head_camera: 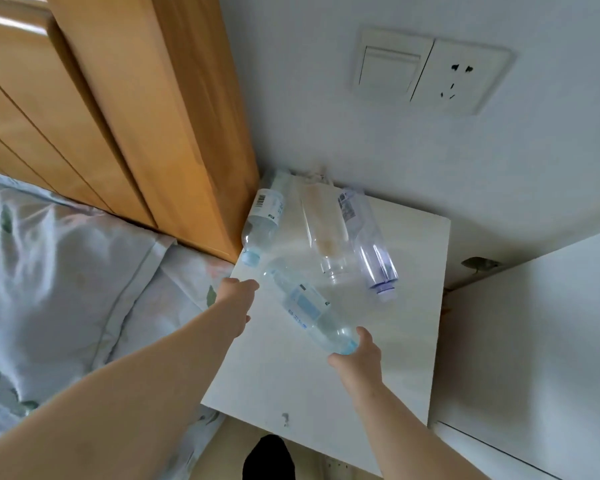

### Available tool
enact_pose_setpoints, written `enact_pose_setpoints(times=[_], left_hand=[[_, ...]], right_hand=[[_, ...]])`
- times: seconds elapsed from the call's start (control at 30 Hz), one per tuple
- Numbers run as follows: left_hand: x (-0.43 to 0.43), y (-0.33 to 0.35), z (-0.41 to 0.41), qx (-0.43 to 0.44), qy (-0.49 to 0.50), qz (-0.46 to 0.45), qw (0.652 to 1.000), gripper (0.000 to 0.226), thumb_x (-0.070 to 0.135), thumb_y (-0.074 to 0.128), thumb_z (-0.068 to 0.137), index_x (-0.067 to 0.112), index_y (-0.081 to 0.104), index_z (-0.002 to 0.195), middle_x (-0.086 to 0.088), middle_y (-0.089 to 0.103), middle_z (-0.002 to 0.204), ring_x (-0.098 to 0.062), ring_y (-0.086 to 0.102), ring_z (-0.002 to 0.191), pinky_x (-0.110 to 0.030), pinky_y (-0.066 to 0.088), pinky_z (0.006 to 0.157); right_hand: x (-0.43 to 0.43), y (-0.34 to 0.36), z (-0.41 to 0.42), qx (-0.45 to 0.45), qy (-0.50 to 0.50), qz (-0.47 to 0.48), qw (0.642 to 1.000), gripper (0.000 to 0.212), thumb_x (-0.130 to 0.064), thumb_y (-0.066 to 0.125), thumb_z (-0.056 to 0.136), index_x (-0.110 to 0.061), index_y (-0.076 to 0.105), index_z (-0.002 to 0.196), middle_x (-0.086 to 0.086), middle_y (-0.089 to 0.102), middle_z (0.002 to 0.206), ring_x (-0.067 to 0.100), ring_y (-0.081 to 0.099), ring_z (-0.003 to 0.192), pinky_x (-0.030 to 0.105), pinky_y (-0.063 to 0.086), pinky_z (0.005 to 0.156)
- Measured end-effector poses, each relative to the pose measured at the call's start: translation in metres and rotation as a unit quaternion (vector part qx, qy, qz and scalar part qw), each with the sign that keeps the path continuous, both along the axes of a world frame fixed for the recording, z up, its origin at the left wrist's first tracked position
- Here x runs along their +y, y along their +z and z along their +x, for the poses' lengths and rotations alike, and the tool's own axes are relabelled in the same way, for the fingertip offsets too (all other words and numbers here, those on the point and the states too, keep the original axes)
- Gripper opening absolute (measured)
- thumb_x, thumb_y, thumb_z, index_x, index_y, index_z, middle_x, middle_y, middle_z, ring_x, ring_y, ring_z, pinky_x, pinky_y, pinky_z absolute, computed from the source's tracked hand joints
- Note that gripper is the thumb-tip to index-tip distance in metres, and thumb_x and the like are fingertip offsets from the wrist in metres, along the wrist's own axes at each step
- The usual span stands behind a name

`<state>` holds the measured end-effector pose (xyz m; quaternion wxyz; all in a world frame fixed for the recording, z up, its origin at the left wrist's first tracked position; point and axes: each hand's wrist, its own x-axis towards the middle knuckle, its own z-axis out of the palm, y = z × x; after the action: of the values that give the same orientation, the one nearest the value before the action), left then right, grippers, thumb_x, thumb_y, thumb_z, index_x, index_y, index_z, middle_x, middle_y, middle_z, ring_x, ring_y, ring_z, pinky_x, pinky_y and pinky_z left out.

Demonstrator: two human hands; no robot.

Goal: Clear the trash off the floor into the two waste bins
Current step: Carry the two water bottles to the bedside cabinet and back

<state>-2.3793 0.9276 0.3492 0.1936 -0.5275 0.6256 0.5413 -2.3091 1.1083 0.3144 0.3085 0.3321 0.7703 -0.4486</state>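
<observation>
Reaching out over a white desk, two bare arms come up from the near edge. Four plastic bottles lie on their sides on the desk, none on the floor.

The right hand is nearest. Its thumb and fingers curl round the near end of the labelled bottle, which slants away up and to the left across the desk top. The left hand is just beside that bottle's far end, back toward the camera. Its fingers are mostly hidden, so I cannot tell whether it is spread or closed, or whether it touches the bottle.

Three more bottles lie beyond, side by side. The blue-capped bottle is on the left against the wooden headboard. The cloudy bottle, brownish inside, is in the middle. The purple-tinted bottle is on the right, just beside the cloudy one.

A bed with leaf-print bedding adjoins the desk on the left. On the wall behind are one switch and one socket, side by side.
</observation>
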Motion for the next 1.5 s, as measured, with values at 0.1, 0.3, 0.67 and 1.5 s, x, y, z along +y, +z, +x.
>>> enact_pose_setpoints(times=[0.1,0.3,0.67,1.5], left_hand=[[-0.005,-0.012,-0.022,0.02,-0.009,0.014,1.0,0.059,0.025,0.059,0.087,0.021,0.032,0.139,-0.006,0.045,0.126,-0.023,0.044,0.103,-0.033,0.043,0.078],[-0.003,-0.026,-0.056,0.016,0.004,0.014,1.0,0.039,0.021,0.055,0.09,0.016,0.04,0.125,-0.004,0.05,0.116,-0.024,0.044,0.095,-0.033,0.043,0.078],[-0.006,-0.033,-0.03,0.046,0.021,0.062,0.997,0.039,0.014,0.059,0.089,0.014,0.049,0.126,0.003,0.051,0.081,-0.007,0.052,0.07,-0.027,0.046,0.07],[0.022,0.061,0.401,0.152,0.541,0.079,0.823,0.023,0.018,0.054,0.094,0.013,0.049,0.116,-0.004,0.051,0.11,-0.011,0.054,0.069,-0.025,0.04,0.06]], right_hand=[[-0.006,-0.009,-0.006,0.002,-0.018,0.014,1.0,0.059,-0.002,0.055,0.075,-0.017,0.042,0.131,0.013,0.048,0.124,0.035,0.059,0.101,0.033,0.049,0.075],[-0.001,-0.019,-0.018,0.003,-0.012,0.05,0.999,0.043,-0.002,0.046,0.083,-0.011,0.05,0.125,0.015,0.05,0.121,0.025,0.051,0.081,0.027,0.042,0.07],[0.02,-0.008,-0.003,-0.062,-0.037,-0.021,0.997,0.022,-0.009,0.058,0.08,-0.013,0.054,0.101,-0.001,0.049,0.07,0.021,0.048,0.069,0.028,0.038,0.063],[-0.048,0.105,0.19,-0.112,0.358,-0.106,0.921,0.029,-0.039,0.061,0.087,-0.011,0.056,0.081,0.004,0.054,0.066,0.012,0.043,0.048,0.021,0.031,0.046]])
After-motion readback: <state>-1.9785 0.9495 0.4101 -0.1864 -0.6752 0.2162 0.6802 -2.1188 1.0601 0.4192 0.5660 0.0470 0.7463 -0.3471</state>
